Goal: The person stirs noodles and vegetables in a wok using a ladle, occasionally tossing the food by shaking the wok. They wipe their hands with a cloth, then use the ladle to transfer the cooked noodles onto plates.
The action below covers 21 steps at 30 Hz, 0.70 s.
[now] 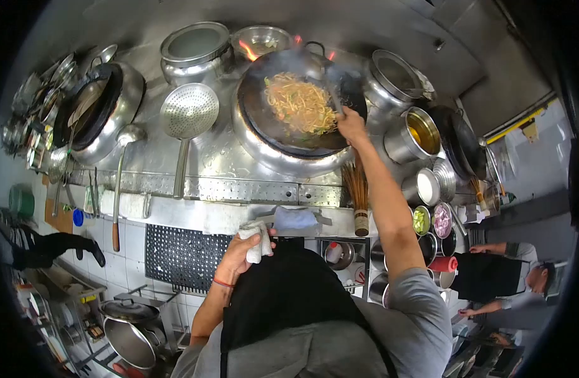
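Observation:
Noodles with bits of vegetable [299, 104] lie in a large dark wok [258, 129] on the round steel burner, with steam over them and flames at its far edge. My right hand [351, 125] is closed round the handle of a ladle [332, 94], whose bowl end reaches the wok's far part and is blurred by steam. Near my waist, at the counter's front edge, my left hand [248, 252] grips a folded white cloth [258, 242]. A blue cloth [294, 218] lies on the counter edge just right of it.
A perforated skimmer [189, 112] and a long ladle [119, 189] rest left of the wok. Right of it stand a bamboo brush [359, 195], a pot of yellow liquid [413, 135] and bowls of chopped ingredients [442, 220]. Another person [497, 277] stands at the right.

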Each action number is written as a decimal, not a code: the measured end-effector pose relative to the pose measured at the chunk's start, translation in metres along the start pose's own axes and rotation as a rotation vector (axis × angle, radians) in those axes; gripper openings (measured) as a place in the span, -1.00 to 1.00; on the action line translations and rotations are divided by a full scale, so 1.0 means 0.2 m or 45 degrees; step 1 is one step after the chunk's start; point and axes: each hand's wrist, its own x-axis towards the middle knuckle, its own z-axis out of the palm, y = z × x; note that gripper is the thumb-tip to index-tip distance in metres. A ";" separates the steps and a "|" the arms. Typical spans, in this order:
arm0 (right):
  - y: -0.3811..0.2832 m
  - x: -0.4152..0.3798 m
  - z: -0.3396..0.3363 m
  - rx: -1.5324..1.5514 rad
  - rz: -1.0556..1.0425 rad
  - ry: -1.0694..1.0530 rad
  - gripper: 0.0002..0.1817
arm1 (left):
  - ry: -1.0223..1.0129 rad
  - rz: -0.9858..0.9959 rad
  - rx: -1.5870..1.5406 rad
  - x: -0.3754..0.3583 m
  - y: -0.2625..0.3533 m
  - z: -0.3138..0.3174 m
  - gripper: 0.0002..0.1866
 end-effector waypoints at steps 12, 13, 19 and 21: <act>-0.01 -0.43 -0.55 -0.760 -0.464 -0.098 -0.54 | 0.157 0.044 0.103 0.26 0.21 0.04 -0.48; 0.07 -0.49 -0.50 -0.689 -0.379 0.061 -0.53 | 0.155 0.050 0.099 0.30 0.23 0.05 -0.48; 0.18 -0.84 0.01 -0.099 -0.087 0.187 -0.52 | 0.156 0.015 0.048 0.60 0.30 0.09 -0.40; 0.15 -0.90 0.01 0.006 -0.123 0.256 -0.52 | 0.168 0.017 0.122 0.67 0.32 0.13 -0.34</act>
